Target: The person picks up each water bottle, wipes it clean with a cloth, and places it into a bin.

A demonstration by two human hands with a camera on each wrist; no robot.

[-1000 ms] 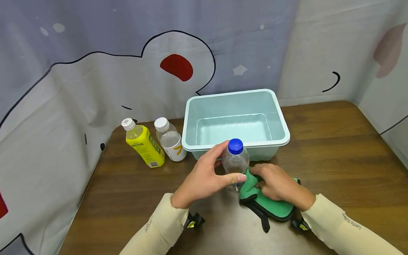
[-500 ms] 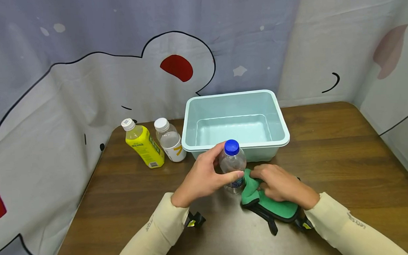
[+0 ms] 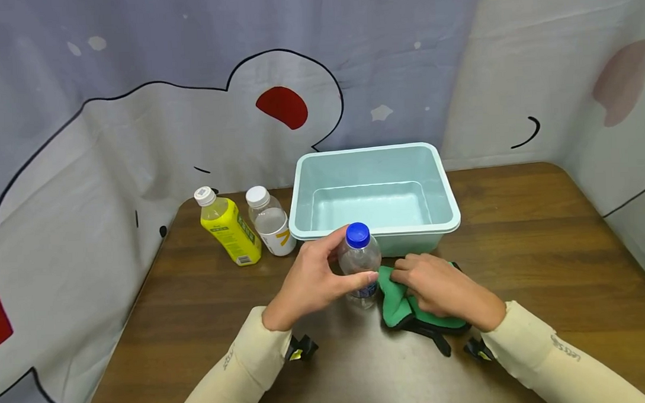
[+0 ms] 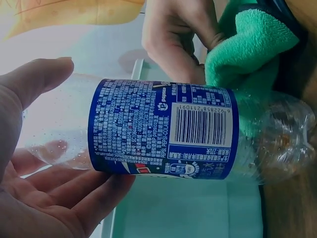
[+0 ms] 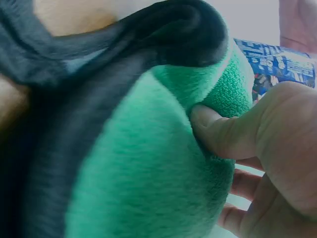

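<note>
My left hand (image 3: 313, 278) holds a clear plastic bottle (image 3: 359, 260) with a blue cap, fingers behind it and thumb across its near side. The bottle stands upright, its base at or close to the table. Its blue printed label (image 4: 163, 129), with a barcode, fills the middle of the left wrist view. To the right, my right hand (image 3: 437, 284) pinches a folded green cloth (image 3: 395, 300) with black edging and a black strap. In the right wrist view the thumb presses into a fold of the cloth (image 5: 143, 168). The cloth lies against or very near the bottle's lower side.
Behind the hands stands a pale green plastic tub (image 3: 374, 230) with nothing visible inside. Left of it are a yellow-labelled bottle (image 3: 231, 231) and a clear white-capped bottle (image 3: 271, 221). A printed curtain (image 3: 192, 129) hangs along the back of the wooden table (image 3: 199, 342).
The bottle and my left hand have shifted slightly left. My right hand's hold on the cloth has changed a little, and the cloth's strap has swung to the right.
</note>
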